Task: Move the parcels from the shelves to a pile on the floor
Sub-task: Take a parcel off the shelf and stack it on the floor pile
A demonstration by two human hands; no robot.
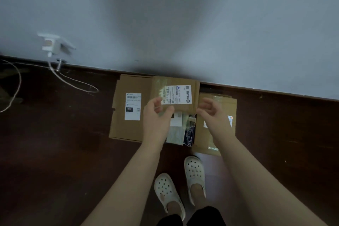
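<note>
A small brown parcel (185,105) with a white label lies on top of the pile against the wall. My left hand (156,117) hovers over its front left corner, fingers loosely curled and thumb near its front edge. My right hand (211,113) is just off its right edge, fingers curved toward it and holding nothing. Under and beside it lie a large flat cardboard parcel (128,108) on the left, a brown box (211,141) on the right, and soft bagged parcels (180,132) in the middle. No shelves are in view.
A grey wall (183,14) runs along the back of the dark wooden floor (55,152). A wall socket with a plug (53,44) and a loose cable (77,82) are at the left. My feet in white clogs (183,181) stand just before the pile.
</note>
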